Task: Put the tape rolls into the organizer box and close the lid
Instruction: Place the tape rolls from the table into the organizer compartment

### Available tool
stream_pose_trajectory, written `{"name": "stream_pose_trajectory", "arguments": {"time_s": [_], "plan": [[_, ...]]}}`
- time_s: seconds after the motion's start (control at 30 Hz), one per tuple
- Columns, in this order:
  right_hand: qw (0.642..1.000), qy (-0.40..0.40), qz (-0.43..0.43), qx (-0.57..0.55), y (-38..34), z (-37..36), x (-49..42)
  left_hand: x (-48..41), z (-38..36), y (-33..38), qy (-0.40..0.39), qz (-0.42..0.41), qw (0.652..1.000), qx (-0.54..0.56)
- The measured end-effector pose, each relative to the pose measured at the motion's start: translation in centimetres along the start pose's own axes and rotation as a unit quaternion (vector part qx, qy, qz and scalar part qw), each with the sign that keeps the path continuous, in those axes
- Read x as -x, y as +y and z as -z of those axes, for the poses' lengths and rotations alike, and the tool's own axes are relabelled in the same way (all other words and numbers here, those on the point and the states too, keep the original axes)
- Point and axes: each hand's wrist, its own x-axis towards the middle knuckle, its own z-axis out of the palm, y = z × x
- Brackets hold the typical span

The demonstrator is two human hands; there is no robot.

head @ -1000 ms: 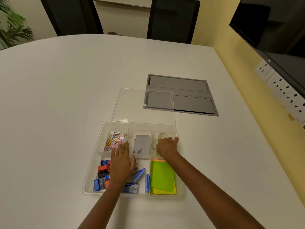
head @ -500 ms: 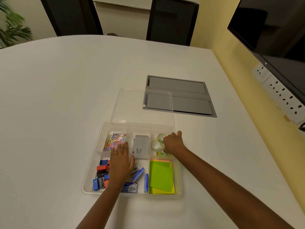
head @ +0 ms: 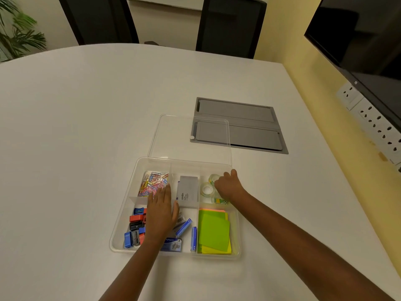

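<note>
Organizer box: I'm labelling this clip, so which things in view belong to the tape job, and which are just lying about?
Belongs to the job:
- tape rolls, in the far right compartment
- organizer box
- clear lid, open
- right hand, at the rolls
- left hand, flat over the box

Just lying about:
- paper clips
- sharpeners
- sticky notes
- grey card box
- table hatch

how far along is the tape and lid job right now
Done: clear tape rolls lie in the organizer box's far right compartment. In hand: the right hand rests over that compartment; whether it grips a roll is hidden. The left hand lies flat inside. Left: the lid is open.
</note>
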Motion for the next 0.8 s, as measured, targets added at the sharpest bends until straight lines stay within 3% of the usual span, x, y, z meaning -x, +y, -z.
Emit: {"name": "stream_pose_trajectory", "arguments": {"time_s": [0.37,0.63,0.73,0.8], "plan": [[0.973,-0.087,-0.016,-0.214,0.4,0.7,0.0,-0.1,-0.2,-0.3,-0.005,0.005,1.0,-0.002],[0.978,-0.157,0.006,-0.136,-0.4,-0.3,1.9,0.1,0.1,0.0,0.002,0.003,1.0,-0.001],[0.972,-0.154,0.008,-0.178,-0.1,0.0,2.5,0.1,0.1,0.0,0.003,0.0,1.0,0.005],[0.967,-0.107,-0.005,-0.231,0.2,0.1,3.1,0.1,0.1,0.0,0.001,0.002,1.0,0.001]]}}
